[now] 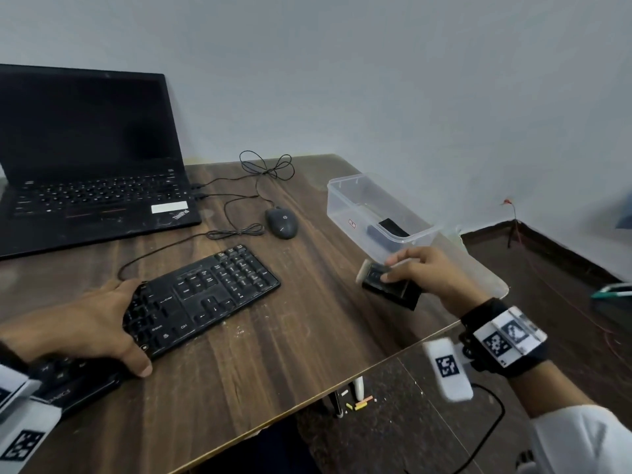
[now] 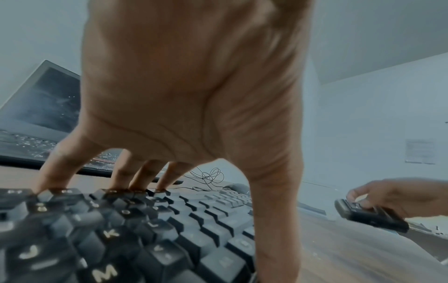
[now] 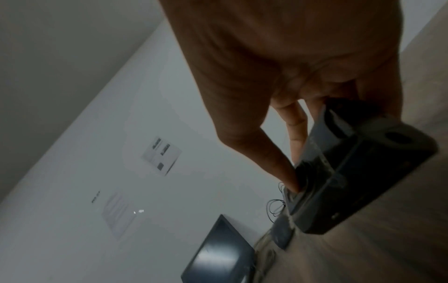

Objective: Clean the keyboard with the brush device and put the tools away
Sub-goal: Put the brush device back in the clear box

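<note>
A black wired keyboard [image 1: 212, 292] lies slanted on the wooden table [image 1: 273, 364]. My left hand [image 1: 113, 323] rests across its left part. In the left wrist view the straight fingers [image 2: 143, 176] touch the top key row of the keyboard [image 2: 198, 227], and the thumb stands at the near edge. My right hand [image 1: 396, 270] grips the brush device [image 1: 386, 283], a black block with a pale clear end. It hangs just above the table, right of the keyboard and in front of the clear plastic box [image 1: 345, 203]. In the right wrist view the fingers [image 3: 278, 159] pinch the brush device [image 3: 361, 172].
An open black laptop [image 1: 85, 159] stands at the back left. A black mouse [image 1: 281, 222] and loose cables [image 1: 266, 165] lie behind the keyboard. A black item [image 1: 393, 227] lies in the box. The table's right edge [image 1: 410, 340] drops to a dark floor.
</note>
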Available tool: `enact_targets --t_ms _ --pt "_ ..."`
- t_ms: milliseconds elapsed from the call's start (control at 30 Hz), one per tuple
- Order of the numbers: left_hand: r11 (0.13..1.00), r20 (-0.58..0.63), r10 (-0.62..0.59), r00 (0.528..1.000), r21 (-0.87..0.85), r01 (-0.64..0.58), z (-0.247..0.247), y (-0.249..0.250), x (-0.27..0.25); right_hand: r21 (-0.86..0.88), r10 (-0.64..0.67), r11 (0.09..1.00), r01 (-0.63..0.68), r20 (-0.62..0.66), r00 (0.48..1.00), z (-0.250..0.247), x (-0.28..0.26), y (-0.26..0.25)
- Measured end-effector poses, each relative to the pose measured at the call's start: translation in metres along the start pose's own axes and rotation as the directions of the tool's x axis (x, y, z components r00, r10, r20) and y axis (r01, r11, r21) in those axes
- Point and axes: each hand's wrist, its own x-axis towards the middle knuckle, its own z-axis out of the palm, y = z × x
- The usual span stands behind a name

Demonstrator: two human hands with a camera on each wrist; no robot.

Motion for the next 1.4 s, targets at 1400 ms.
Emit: enact_targets --t_ms 1400 --pt "0.99 -0.08 0.06 0.995 -0.119 -0.069 0.011 -0.018 -0.008 -0.95 0.066 0.127 0.286 0.296 0.953 -0.027 0.165 -0.117"
